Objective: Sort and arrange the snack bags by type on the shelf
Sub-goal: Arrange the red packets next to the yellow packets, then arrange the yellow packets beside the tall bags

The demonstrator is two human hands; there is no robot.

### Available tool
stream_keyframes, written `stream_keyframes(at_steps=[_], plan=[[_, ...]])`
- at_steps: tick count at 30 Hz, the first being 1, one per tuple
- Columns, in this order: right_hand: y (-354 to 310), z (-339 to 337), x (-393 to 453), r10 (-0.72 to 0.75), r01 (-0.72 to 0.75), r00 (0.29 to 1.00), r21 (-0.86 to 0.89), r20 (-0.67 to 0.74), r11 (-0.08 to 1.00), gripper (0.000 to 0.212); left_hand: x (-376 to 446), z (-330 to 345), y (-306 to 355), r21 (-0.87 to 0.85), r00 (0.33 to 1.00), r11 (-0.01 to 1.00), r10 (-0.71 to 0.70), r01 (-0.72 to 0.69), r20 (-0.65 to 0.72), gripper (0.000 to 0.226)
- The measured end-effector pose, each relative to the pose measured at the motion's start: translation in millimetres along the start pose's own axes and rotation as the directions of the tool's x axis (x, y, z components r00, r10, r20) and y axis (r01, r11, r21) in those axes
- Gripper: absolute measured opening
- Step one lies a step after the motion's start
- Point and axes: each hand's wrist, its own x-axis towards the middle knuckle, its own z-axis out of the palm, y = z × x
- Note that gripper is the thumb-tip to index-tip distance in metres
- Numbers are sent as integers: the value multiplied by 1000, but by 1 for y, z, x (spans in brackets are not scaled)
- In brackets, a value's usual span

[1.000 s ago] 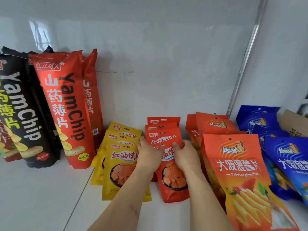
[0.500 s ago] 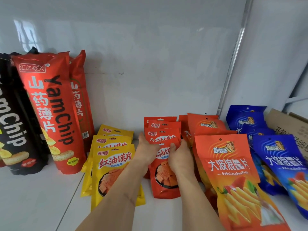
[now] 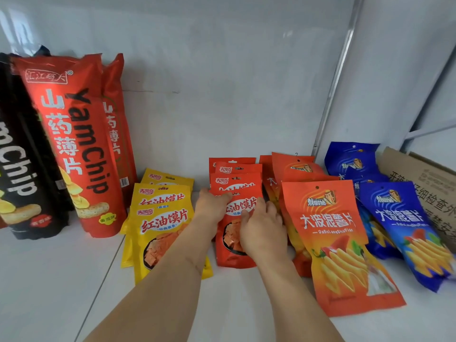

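Observation:
Both hands rest on the front small red snack bag [image 3: 233, 253] of a leaning stack of red bags [image 3: 237, 169] at the shelf's middle. My left hand [image 3: 211, 208] grips its left upper edge, thumb on the front. My right hand [image 3: 262, 229] lies over its right side, fingers curled on the edge. Left of it lean three yellow bags [image 3: 160, 225] of the same snack. To the right stand orange wavy-chip bags [image 3: 328, 233], then blue ones [image 3: 399, 218]. Tall red YamChip bags [image 3: 74, 149] and a black one [image 3: 22, 169] stand far left.
The white shelf floor [image 3: 49, 280] has a seam running toward me near the yellow bags. A white back wall [image 3: 222, 82] and a metal upright [image 3: 333, 82] close the rear. A cardboard box [image 3: 424, 178] sits at the far right behind the blue bags.
The view has shifted right, so the YamChip bags slid left in frame. My right hand has moved down and further over the red bag's front; the left hand keeps its grip.

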Motion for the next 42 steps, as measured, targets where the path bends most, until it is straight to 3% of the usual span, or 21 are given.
stream_keyframes(at_steps=[6, 10, 15, 24, 30, 34, 37, 40, 42], plan=[[10, 11, -20, 2, 1, 999, -79, 40, 997, 57, -1, 3, 1, -17, 995, 998, -57, 59, 77, 34], [14, 20, -18, 13, -11, 1000, -89, 24, 996, 59, -4, 6, 0, 134, 997, 990, 30, -39, 65, 28], [17, 24, -13, -2, 3, 1000, -81, 16, 997, 60, -3, 7, -6, 284, 988, 947, 130, -148, 82, 32], [16, 25, -14, 29, -31, 998, -37, -58, 999, 60, -5, 7, 2, 320, 991, 938, 131, -134, 30, 37], [13, 15, -23, 2, -6, 986, -25, -169, 1000, 49, -30, -13, 20, 353, 958, 894, 286, -276, 23, 42], [8, 12, -25, -72, 63, 965, -44, -253, 997, 46, -49, -42, 17, 537, 928, 777, 370, -328, 31, 47], [-4, 10, -31, -212, 211, 931, -35, -296, 977, 47, -60, -68, 2, 641, 893, 691, 449, -333, -19, 49], [-19, 13, -50, -438, 442, 868, -39, -233, 896, 53, -67, -96, -15, 732, 831, 619, 539, -283, -135, 48], [-26, 17, -67, -563, 562, 820, -43, -100, 826, 61, -70, -112, -25, 736, 820, 648, 520, -196, -240, 53]])
